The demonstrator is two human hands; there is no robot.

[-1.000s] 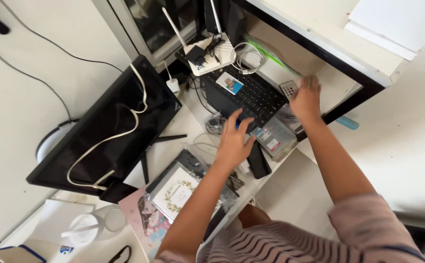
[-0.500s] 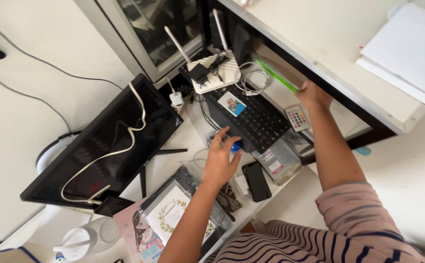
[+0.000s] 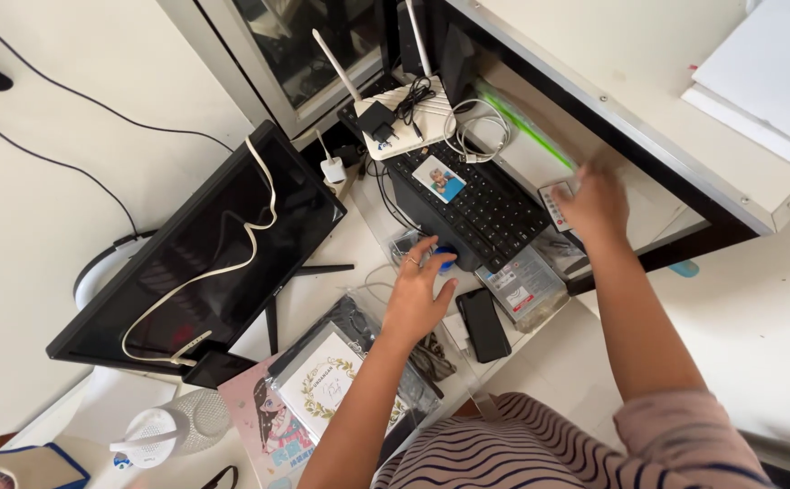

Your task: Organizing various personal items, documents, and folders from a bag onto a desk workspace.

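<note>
Monitor [image 3: 205, 249], black, lies tilted with a white cable [image 3: 232, 244] draped across. Left hand [image 3: 416, 294], fingers spread, touches a small blue object [image 3: 445, 258] at the keyboard's [image 3: 476, 204] near edge (phone [image 3: 483, 324] just beside). Right hand [image 3: 597, 201], blurred, covers a small remote [image 3: 555, 201]; grip unclear.

One camera sits on the person's head. It looks almost straight down, from fairly high up, at the bench [image 3: 349, 237] and both arms.
</note>
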